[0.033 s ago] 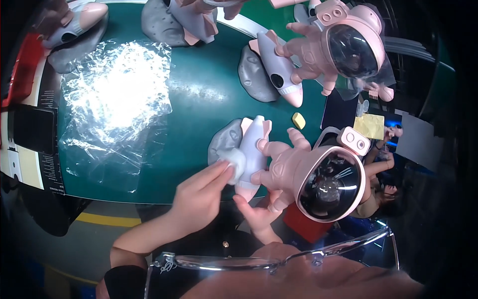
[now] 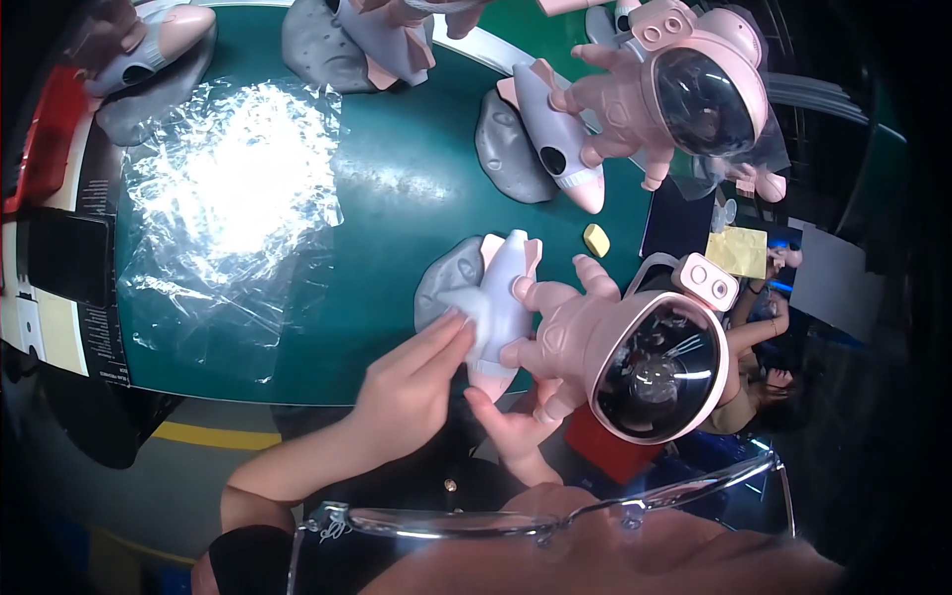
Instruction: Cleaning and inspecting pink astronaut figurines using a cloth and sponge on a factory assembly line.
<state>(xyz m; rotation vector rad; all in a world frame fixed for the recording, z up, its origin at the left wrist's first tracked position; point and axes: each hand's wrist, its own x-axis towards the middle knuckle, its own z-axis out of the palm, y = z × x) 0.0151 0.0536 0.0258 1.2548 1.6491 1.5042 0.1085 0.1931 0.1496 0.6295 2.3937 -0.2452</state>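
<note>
A pink astronaut toy (image 2: 635, 362) with a dark round visor clings to a pale lavender rocket (image 2: 501, 297), which is against a grey rock-shaped base (image 2: 446, 278) at the near edge of the green table (image 2: 397, 198). My left hand (image 2: 407, 392) comes up from below and its fingertips grip the rocket's side. Under the toy, my right hand (image 2: 511, 421) holds it, with the thumb at the rocket's lower end and the fingers beneath the astronaut's legs.
A second astronaut toy (image 2: 684, 99) on a rocket (image 2: 555, 149) stands at the back right. Similar toys sit at the top (image 2: 367, 40) and top left (image 2: 149, 45). A crinkled clear plastic sheet (image 2: 228, 198) lies left. A small yellow piece (image 2: 595, 240) is nearby.
</note>
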